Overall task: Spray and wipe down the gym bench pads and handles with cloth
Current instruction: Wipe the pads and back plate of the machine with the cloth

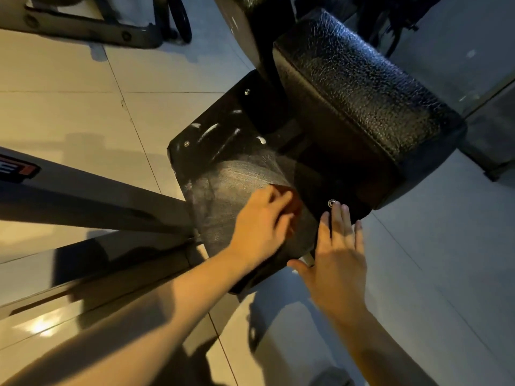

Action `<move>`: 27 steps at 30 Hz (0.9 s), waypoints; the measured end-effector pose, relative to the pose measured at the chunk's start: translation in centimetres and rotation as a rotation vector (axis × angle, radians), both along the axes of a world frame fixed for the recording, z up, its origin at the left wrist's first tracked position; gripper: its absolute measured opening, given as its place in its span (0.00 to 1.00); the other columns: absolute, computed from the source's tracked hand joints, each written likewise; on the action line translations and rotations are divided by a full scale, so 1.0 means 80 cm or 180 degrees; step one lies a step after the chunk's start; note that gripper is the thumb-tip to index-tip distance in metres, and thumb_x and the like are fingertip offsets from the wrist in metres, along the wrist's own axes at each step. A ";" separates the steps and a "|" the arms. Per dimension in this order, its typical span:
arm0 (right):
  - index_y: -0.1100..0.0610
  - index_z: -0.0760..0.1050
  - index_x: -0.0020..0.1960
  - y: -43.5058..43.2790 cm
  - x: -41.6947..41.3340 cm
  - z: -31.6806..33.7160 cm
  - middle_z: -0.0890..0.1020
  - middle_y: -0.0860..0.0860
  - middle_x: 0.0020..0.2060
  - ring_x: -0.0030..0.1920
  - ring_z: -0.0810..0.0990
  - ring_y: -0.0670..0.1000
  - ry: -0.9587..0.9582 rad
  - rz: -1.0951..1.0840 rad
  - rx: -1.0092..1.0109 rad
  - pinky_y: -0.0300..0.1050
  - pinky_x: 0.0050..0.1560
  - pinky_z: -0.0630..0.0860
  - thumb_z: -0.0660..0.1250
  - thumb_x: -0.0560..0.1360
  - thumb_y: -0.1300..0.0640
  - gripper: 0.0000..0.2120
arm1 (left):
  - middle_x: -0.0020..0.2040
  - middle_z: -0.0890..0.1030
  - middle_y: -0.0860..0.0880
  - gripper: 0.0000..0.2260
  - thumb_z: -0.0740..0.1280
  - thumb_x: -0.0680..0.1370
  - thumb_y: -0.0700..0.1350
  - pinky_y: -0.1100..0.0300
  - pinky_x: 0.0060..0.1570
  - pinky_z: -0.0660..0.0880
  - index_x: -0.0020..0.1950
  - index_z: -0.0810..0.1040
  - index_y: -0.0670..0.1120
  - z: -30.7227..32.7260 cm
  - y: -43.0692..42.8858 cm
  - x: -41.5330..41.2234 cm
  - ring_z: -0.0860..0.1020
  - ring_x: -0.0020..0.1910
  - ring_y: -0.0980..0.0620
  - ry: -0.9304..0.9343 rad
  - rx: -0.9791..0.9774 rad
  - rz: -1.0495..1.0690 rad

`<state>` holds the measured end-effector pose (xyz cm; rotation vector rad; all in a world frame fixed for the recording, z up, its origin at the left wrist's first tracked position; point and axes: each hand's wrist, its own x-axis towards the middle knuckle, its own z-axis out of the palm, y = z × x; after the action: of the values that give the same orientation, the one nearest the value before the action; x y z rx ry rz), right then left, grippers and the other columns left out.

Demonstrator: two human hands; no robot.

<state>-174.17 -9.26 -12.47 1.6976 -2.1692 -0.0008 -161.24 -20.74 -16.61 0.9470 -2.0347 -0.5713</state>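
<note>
One cloth (296, 208) under L fingers (274, 196)

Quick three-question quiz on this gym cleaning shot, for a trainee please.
1. True or false: the right hand lies with straight fingers on the black plate, fingertips near a bolt.
2. Which hand is on the orange cloth? A. left hand B. right hand C. neither
3. Fill in: the white streaks lie on the black ____, not on the textured pad.
Key: 1 true; 2 A; 3 plate.
</note>
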 end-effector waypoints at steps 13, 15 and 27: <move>0.66 0.65 0.77 -0.001 -0.005 -0.007 0.63 0.63 0.79 0.80 0.59 0.63 0.0005 0.0035 -0.0087 0.63 0.78 0.58 0.76 0.63 0.31 0.55 | 0.60 0.75 0.46 0.20 0.70 0.80 0.44 0.49 0.65 0.70 0.71 0.78 0.43 -0.012 -0.074 0.029 0.74 0.60 0.44 0.0134 0.0487 0.0341; 0.66 0.66 0.77 -0.001 -0.002 -0.004 0.63 0.63 0.78 0.80 0.60 0.62 0.0057 0.0039 -0.0096 0.63 0.78 0.58 0.77 0.63 0.32 0.55 | 0.60 0.75 0.47 0.20 0.70 0.78 0.43 0.52 0.64 0.70 0.71 0.79 0.45 0.007 -0.054 0.006 0.72 0.60 0.46 0.0043 -0.0059 -0.0409; 0.67 0.66 0.76 0.000 -0.003 -0.009 0.63 0.64 0.78 0.79 0.60 0.63 0.0138 0.0063 -0.0101 0.65 0.77 0.60 0.78 0.63 0.33 0.55 | 0.62 0.75 0.45 0.22 0.68 0.76 0.38 0.54 0.66 0.69 0.71 0.79 0.46 0.036 -0.064 -0.021 0.72 0.62 0.44 0.0207 0.0287 -0.0307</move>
<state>-174.41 -9.26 -13.20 1.6859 -2.1100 0.0021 -162.94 -25.84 -13.72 0.8745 -2.0186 -0.7418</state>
